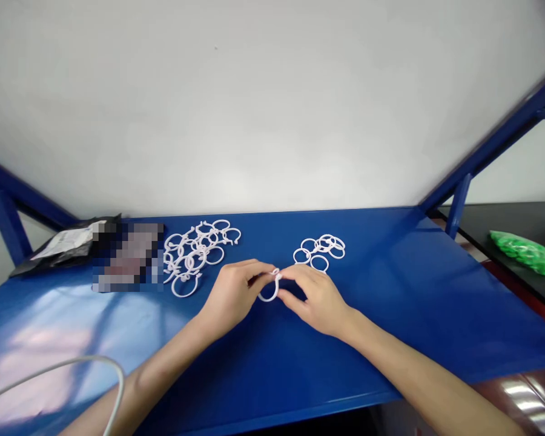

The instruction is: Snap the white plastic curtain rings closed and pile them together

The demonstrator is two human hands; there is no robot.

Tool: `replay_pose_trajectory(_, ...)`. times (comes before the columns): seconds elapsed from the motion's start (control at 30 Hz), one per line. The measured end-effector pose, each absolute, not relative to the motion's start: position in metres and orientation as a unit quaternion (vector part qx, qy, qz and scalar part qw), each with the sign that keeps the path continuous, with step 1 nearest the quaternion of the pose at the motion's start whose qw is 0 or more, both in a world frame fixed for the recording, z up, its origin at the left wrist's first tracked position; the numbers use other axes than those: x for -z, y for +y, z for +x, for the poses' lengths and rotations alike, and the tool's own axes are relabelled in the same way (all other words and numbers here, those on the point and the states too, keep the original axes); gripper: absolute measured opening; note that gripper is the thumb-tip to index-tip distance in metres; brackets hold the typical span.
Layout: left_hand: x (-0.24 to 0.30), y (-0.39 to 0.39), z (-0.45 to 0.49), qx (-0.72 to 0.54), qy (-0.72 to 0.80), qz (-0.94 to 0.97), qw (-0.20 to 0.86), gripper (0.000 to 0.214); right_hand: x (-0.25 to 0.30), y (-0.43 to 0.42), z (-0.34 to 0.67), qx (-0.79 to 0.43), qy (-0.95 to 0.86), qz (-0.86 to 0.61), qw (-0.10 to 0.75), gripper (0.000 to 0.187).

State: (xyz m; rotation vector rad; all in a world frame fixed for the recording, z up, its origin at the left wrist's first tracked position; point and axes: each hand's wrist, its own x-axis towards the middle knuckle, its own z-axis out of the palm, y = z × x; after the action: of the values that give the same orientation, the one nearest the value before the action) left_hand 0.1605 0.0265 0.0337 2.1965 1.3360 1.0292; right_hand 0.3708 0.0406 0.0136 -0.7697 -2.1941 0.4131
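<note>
Your left hand (234,293) and right hand (321,297), fingertips nearly closed, pinch one white ring (269,300) directly between them, its loop below their fingertips.

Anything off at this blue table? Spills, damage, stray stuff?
One thing: a pale cable loops across the lower left, passing in front of the left forearm in this view; it looks stray and might snag. No spill or obvious damage visible; the white ring in both hands' grip looks ordinary.
</note>
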Motion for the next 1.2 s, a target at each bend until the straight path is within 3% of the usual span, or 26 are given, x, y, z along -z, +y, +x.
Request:
replay_pose_trajectory(0.1,-0.028,0.029,0.176,-0.396,0.492,0.757,0.170,0.014,-0.014,0.048,0.378,-0.202,-0.817,-0.379,0.384,0.009)
replay_pose_trajectory(0.3,-0.003,0.022,0.178,-0.401,0.492,0.761,0.133,0.018,-0.020,0.050,0.380,-0.318,-0.798,-0.379,0.344,0.019)
replay_pose_trajectory(0.43,0.002,0.021,0.175,-0.402,0.487,0.763,0.134,0.021,-0.017,0.045,0.375,-0.282,-0.818,-0.365,0.344,0.007)
replay_pose_trajectory(0.57,-0.003,0.019,0.176,-0.412,0.489,0.755,0.145,0.023,-0.013,0.047,0.374,-0.289,-0.804,-0.387,0.347,0.008)
replay_pose_trajectory(0.87,-0.003,0.020,0.174,-0.448,0.502,0.649,0.356,0.019,-0.013,0.049,0.375,-0.236,-0.820,-0.382,0.355,0.012)
replay_pose_trajectory(1.2,-0.004,0.019,0.174,-0.461,0.478,0.674,0.322,0.016,-0.015,0.047,0.375,-0.231,-0.840,-0.363,0.330,0.016)
